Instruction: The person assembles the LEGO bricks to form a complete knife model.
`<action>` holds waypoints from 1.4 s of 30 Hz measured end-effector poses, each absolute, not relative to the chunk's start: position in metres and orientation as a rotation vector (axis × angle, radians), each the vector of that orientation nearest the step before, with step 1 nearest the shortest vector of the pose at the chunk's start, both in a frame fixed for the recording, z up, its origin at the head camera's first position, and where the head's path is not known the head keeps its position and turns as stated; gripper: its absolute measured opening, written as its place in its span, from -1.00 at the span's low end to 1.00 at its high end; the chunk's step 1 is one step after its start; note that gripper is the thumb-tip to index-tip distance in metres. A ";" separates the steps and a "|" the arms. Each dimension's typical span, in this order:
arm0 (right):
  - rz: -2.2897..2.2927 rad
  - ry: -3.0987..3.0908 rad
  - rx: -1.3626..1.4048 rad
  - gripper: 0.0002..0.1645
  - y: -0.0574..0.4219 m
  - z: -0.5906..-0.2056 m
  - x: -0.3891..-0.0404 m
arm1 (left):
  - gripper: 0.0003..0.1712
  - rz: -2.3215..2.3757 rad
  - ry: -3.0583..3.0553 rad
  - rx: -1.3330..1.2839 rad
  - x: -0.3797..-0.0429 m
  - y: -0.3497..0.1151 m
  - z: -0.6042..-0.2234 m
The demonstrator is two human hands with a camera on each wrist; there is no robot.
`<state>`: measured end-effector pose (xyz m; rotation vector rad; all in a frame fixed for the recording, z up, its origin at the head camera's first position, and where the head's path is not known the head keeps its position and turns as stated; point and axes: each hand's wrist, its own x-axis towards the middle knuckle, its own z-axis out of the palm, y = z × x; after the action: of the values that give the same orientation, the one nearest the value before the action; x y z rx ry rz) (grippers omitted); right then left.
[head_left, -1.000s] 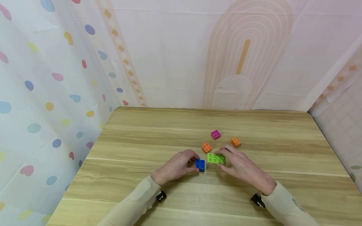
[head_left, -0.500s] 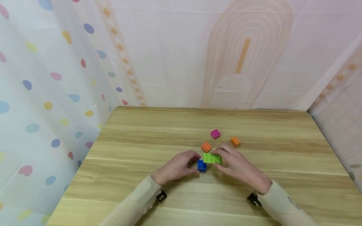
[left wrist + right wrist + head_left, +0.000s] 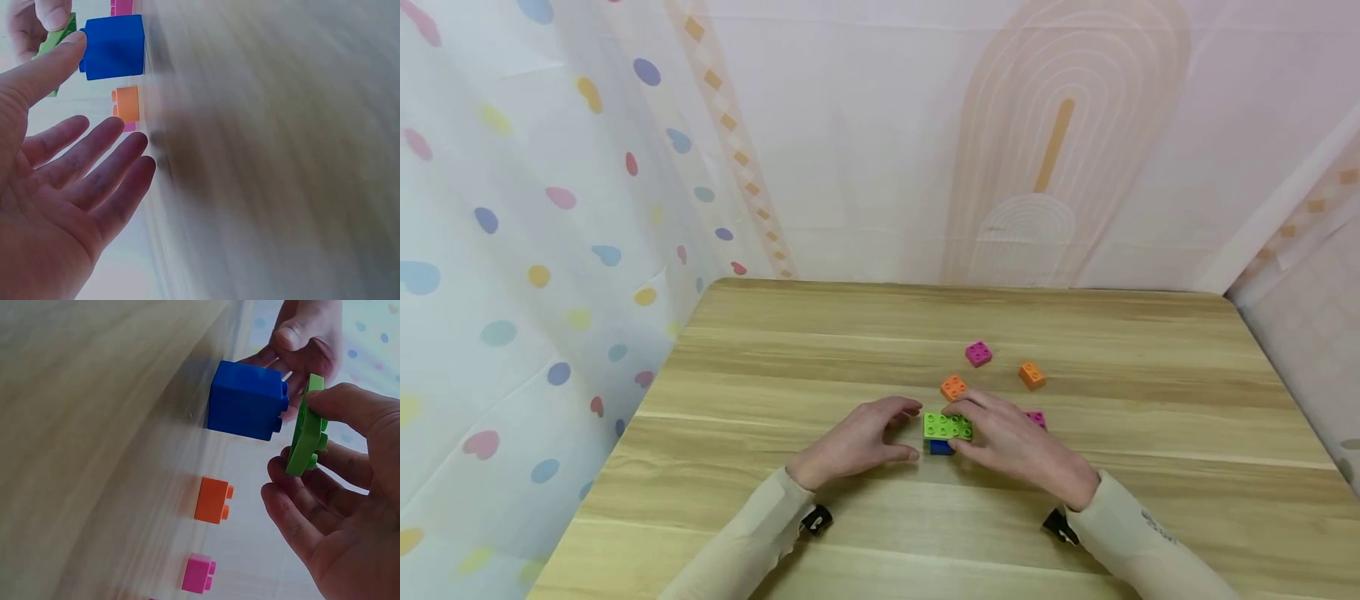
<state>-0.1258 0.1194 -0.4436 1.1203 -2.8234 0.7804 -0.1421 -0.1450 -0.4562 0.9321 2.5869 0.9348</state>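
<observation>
My right hand [image 3: 1015, 443] pinches a flat lime-green toy building brick [image 3: 944, 427] between thumb and fingers. The green brick is held over a taller blue brick [image 3: 247, 400], which stands on the table with its studs up. In the right wrist view a slim gap shows between the green underside and the blue studs, and the green brick sits slightly tilted. From the head, most of the blue brick is covered by the green one. My left hand [image 3: 855, 440] is beside them on the left, fingers spread and loosely bent, holding nothing.
Behind the green brick lies an orange brick [image 3: 953, 387], partly covered by my right fingers. A pink brick [image 3: 978, 353] and another orange brick [image 3: 1032, 375] lie farther back. A second pink brick [image 3: 1037, 419] peeks out behind my right hand. Patterned curtains [image 3: 865, 150] border the wooden table [image 3: 775, 350].
My right hand has carried the green brick left, from beside the blue brick to over it. My left hand has let go of the blue brick and drawn slightly left.
</observation>
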 end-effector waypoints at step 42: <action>0.781 -2.924 1.126 -0.57 0.113 -0.444 -0.121 | -0.65 0.898 2.682 1.037 -0.136 -0.124 -0.453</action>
<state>-0.1207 0.1125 -0.4442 1.1256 -2.9243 0.7811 -0.1361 -0.1245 -0.4534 1.0366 2.6825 0.8983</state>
